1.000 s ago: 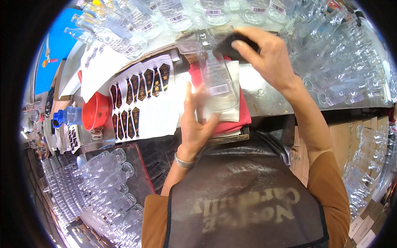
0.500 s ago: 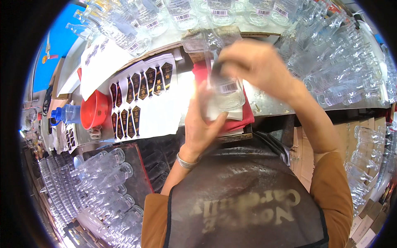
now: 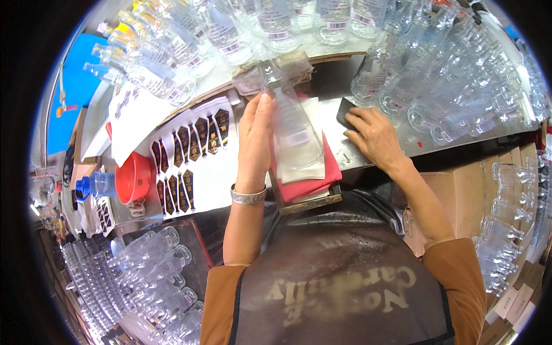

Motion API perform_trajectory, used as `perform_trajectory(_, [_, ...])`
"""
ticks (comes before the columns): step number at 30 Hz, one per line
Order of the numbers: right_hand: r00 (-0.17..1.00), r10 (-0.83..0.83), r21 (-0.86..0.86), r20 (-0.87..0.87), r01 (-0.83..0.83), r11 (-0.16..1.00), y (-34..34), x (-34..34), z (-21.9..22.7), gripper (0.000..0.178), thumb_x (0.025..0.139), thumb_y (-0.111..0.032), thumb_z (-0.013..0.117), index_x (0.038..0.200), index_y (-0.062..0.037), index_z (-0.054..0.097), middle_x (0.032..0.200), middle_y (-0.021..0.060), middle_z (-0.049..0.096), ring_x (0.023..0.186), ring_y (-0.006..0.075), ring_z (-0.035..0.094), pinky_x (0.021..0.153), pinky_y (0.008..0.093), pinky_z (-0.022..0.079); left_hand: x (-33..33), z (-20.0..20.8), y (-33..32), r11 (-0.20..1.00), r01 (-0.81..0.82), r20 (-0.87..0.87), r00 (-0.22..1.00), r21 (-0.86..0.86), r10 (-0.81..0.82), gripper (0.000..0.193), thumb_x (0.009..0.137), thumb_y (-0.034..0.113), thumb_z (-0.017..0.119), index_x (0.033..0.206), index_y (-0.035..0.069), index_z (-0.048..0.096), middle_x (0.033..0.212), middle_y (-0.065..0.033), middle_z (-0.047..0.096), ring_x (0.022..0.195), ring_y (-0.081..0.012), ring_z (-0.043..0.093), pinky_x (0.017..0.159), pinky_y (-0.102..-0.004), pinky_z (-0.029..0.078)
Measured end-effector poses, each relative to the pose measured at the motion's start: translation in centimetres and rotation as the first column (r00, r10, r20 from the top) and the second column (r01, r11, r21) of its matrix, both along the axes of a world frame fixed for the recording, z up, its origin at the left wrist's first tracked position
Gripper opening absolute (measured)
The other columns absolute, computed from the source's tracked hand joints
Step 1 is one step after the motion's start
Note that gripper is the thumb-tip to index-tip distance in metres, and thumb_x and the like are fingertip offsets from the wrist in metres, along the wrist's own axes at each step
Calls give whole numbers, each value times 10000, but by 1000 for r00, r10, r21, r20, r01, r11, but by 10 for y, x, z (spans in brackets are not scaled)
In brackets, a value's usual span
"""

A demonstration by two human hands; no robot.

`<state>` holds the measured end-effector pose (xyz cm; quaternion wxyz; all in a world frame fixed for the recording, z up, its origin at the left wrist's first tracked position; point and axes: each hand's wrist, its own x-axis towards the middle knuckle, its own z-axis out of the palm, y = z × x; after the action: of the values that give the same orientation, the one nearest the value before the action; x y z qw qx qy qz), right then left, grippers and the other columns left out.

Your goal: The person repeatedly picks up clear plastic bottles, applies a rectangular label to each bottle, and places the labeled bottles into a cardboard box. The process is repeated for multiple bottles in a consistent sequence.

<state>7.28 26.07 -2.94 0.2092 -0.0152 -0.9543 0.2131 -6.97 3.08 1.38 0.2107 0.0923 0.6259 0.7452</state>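
A clear glass bottle (image 3: 294, 129) with a small printed label lies slightly blurred, its neck pointing away and to the left. My left hand (image 3: 256, 141), a metal bracelet at its wrist, grips the bottle's left side near the shoulder. Beneath the bottle are a folded white cloth (image 3: 314, 115) and a red cloth (image 3: 330, 164) on a small wooden stand (image 3: 310, 204). To the right, my right hand (image 3: 374, 138) pinches a flat black scraper (image 3: 344, 112) low over the metal table. A rolled, worn cloth (image 3: 293, 65) lies by the bottle's neck.
Label sheets (image 3: 195, 144) with dark tie-shaped labels lie to the left, near a red bowl (image 3: 134, 178) and a blue-capped plastic bottle (image 3: 100, 185). Several standing glass bottles (image 3: 276, 26) line the back. More bottles (image 3: 437, 86) crowd the right; others (image 3: 155, 259) lie lower left.
My right hand has moved off the bottle to the right with the scraper. The bottle's neck has swung left, and my left hand has shifted up along its side.
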Motion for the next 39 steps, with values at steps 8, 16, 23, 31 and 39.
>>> perform_trajectory(8, [997, 40, -666, -68, -76, 742, -35, -34, 133, 443, 900, -171, 737, 1299, -23, 614, 1095, 120, 726, 769, 98, 655, 617, 249, 509, 45, 38, -1, 998, 65, -269, 961, 11, -60, 506, 993, 71, 575, 1451, -56, 403, 1326, -130, 579, 1212, -178, 555, 1044, -319, 423])
perform_trajectory(16, [952, -9, -424, -304, -127, 897, -51, 44, 163, 384, 812, -343, 747, 1021, -34, 655, 714, 221, 654, 696, 415, 660, 632, 460, 511, 93, 32, -4, 978, 131, -750, 627, -161, -208, 754, 961, 281, 636, 1526, -67, 278, 1536, -226, 386, 1425, -324, 383, 1187, -447, 260])
perform_trajectory(23, [783, -600, -630, -163, 386, 674, -40, 239, 178, 366, 889, -45, 736, 1223, -18, 589, 1062, 95, 738, 933, 135, 700, 767, 268, 586, 120, 55, 33, 905, 378, -766, 519, -194, -380, 375, 1038, 232, 535, 1278, -55, 551, 1384, -240, 558, 1300, -347, 533, 1110, -448, 396])
perform_trajectory(31, [15, -964, -206, -265, 976, 72, -32, 446, 155, 325, 859, -277, 774, 1108, -83, 695, 784, 117, 716, 629, 149, 694, 571, 307, 555, 161, 52, 70, 788, 567, -701, 461, -239, -544, 172, 990, 82, 504, 931, -40, 610, 1215, -222, 654, 1112, -294, 637, 933, -373, 504])
perform_trajectory(39, [-263, -946, -74, -192, 965, -253, -2, 581, 102, 416, 835, -388, 758, 1104, -76, 702, 726, 123, 696, 635, 243, 680, 626, 346, 537, 187, 50, 91, 696, 652, -684, 362, -300, -634, 168, 988, 73, 488, 968, -45, 607, 1200, -210, 659, 1104, -286, 637, 940, -361, 499])
